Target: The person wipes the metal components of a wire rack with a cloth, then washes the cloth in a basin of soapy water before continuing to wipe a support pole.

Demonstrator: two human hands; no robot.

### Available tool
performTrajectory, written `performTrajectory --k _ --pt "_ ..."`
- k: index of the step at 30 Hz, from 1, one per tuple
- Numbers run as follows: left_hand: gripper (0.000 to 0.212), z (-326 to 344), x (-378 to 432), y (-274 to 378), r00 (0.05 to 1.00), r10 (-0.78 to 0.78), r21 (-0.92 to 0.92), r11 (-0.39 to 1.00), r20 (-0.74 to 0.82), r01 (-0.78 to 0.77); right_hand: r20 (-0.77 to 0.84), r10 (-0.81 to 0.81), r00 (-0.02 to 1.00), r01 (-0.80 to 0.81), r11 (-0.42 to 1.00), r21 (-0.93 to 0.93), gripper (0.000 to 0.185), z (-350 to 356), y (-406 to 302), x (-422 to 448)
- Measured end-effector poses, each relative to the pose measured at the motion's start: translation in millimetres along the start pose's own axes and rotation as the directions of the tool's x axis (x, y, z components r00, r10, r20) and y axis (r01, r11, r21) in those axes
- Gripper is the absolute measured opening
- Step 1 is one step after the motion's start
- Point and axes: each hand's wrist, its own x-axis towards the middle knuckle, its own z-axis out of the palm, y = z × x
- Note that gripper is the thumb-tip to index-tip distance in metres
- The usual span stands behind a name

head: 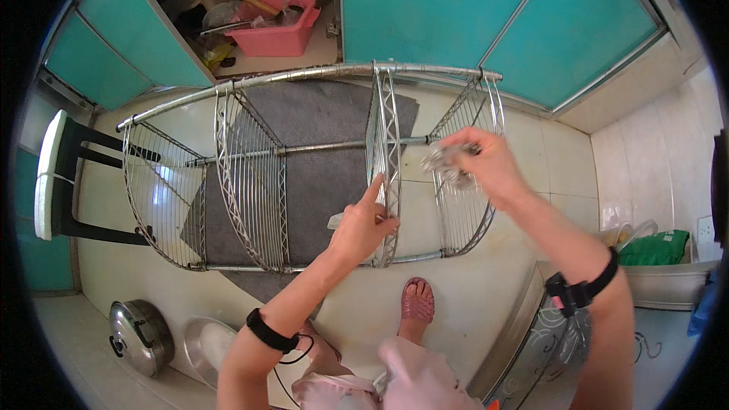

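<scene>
A chrome wire shelving rack (250, 182) lies on its side across the floor, its several shelves standing upright. My left hand (360, 229) grips the edge of one wire shelf (390, 154), with the index finger stretched along it and the thumb on its right side. A small whitish piece (335, 221) shows beside that hand; what it is I cannot tell. In my right hand (484, 162) is a silvery, tangled scouring pad (447, 166), slightly blurred. It is held over the gap between the gripped shelf and the end shelf (470, 210).
Behind the rack, an open cabinet holds a pink plastic basket (273, 40). A stool (57, 176) lies tipped at the left. A lidded steel pot (141, 339) and a metal basin (208, 347) sit at lower left. Grey matting (324, 182) lies beneath the rack.
</scene>
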Motion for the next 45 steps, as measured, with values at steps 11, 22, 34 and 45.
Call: performTrajectory --k 11,22,34,45 --pt "0.070 -27.3 -10.4 29.5 0.957 0.228 0.343 0.926 -0.181 -0.155 -0.019 -0.672 0.741 0.519 0.589 -0.620 0.021 -21.0 -17.6 89.9" --pt "0.075 -12.0 38.2 29.4 0.942 0.240 0.185 0.962 -0.233 -0.199 -0.007 -0.643 0.765 0.419 0.506 -0.754 0.015 -45.6 -19.4 92.2" --pt "0.068 -14.8 34.7 20.9 0.937 0.272 0.082 0.962 -0.220 -0.260 0.157 -0.705 0.691 0.657 0.523 -0.544 0.015 54.2 8.9 40.6" --pt "0.072 -15.7 3.6 -4.2 0.977 0.129 -0.128 0.980 -0.170 -0.151 -0.204 -0.713 0.671 0.548 0.662 -0.511 0.017 70.4 18.6 49.1"
